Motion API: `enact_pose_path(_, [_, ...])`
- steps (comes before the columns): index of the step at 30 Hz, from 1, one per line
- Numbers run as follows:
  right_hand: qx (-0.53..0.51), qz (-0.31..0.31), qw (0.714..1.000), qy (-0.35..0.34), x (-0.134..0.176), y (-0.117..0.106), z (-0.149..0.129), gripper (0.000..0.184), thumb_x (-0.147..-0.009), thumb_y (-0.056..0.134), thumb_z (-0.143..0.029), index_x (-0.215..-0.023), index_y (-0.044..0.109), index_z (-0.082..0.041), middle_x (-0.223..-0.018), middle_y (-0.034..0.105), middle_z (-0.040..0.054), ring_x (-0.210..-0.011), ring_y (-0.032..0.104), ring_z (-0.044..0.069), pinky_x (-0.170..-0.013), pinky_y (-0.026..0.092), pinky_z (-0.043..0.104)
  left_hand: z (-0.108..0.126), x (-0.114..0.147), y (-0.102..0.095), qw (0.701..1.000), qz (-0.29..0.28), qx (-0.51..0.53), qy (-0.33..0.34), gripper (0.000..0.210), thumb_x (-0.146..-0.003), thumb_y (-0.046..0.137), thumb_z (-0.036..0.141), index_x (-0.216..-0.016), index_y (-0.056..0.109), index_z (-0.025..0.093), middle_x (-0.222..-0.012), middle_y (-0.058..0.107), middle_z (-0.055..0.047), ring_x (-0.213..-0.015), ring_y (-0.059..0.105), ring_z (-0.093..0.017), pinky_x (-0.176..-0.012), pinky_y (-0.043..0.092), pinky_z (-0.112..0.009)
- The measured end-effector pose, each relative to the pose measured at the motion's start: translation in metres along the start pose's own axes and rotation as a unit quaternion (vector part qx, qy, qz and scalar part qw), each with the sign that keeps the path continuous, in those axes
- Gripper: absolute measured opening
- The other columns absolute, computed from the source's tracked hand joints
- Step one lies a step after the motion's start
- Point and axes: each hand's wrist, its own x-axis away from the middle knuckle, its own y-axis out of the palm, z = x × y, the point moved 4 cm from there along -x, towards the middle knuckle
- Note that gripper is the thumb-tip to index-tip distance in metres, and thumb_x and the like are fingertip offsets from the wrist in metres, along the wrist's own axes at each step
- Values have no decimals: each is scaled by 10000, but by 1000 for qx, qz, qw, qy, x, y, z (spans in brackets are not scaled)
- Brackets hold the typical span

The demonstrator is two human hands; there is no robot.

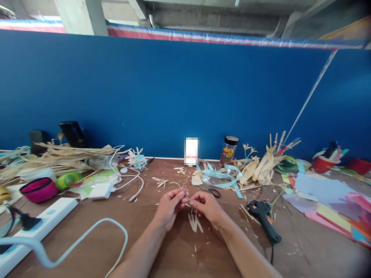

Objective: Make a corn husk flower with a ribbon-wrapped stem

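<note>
Head view, both hands (170, 206) (206, 206), seemingly pinching stem (175, 183)

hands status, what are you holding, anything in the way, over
Left hand pinching thin pale stem. Right hand pinched close, seemingly on it too. Pale strips lie near, apparently not blocking. Glue gun off to the right.

Brown table (174, 258), glue gun (263, 219), power strip (48, 221); pale strips (192, 223)
</note>
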Motion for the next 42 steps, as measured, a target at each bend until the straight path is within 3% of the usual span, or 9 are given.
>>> enact_pose_path(5, [21,15,1000,-5,1,3,1,232,-637,644,-357,-699,588,-140,-487,509,-40,-417,434,60,-380,336,157,6,1,-5,984,61,-114,120,233,-654,649,253,-783,479,161,-553,573,52,-465,518,-62,-455,426,-153])
enact_pose_path(10, [23,26,999,0,1,-3,-4,231,-637,643,-350,-656,562,-133,-494,509,-37,-425,434,62,-386,344,165,18,7,1,912,41,-319,254,119,-717,569,272,-765,581,163,-640,610,6,-591,564,-115,-571,452,-217])
enact_pose_path(14, [20,41,999,-4,0,-12,-9,240,-640,642,-358,-641,543,-140,-500,502,-43,-435,433,63,-394,340,167,21,10,7,847,4,-450,283,175,-764,500,264,-817,648,187,-809,664,-44,-758,596,-166,-697,452,-269])
enact_pose_path(17, [15,42,999,-2,0,-14,-10,245,-641,642,-366,-641,541,-143,-494,486,-49,-435,425,62,-401,341,170,20,11,9,818,-7,-499,286,138,-738,533,236,-803,645,185,-785,664,-39,-720,597,-156,-668,449,-255])
enact_pose_path(22, [50,23,998,-12,1,-11,-9,236,-656,630,-366,-663,557,-142,-499,500,-40,-423,417,64,-402,332,176,23,15,6,758,43,-578,299,98,-717,570,258,-661,604,185,-635,599,1,-599,540,-130,-574,404,-231])
enact_pose_path(29, [179,19,982,-64,2,-17,-22,171,-701,582,-309,-681,601,-141,-538,536,-23,-468,444,80,-447,335,186,33,25,15,691,44,-627,357,146,-774,490,247,-732,627,223,-844,578,-29,-817,513,-157,-685,403,-252])
enact_pose_path(33, [251,21,961,-114,5,-21,-31,150,-738,530,-267,-730,630,-156,-645,606,3,-589,507,117,-548,374,210,32,22,16,702,9,-616,356,173,-789,459,240,-787,632,225,-877,601,-41,-856,515,-173,-729,403,-276])
enact_pose_path(39, [279,46,949,-138,4,-27,-29,127,-720,528,-214,-762,645,-189,-730,633,15,-688,549,158,-647,398,252,29,18,16,780,-24,-544,307,217,-809,408,255,-766,615,204,-748,624,-36,-706,553,-165,-639,398,-251])
enact_pose_path(42, [280,81,947,-135,4,-30,-28,99,-692,556,-211,-725,647,-192,-719,631,15,-690,551,162,-655,398,257,30,20,18,798,-28,-523,298,210,-799,415,252,-738,608,197,-703,614,-31,-671,548,-165,-608,390,-243])
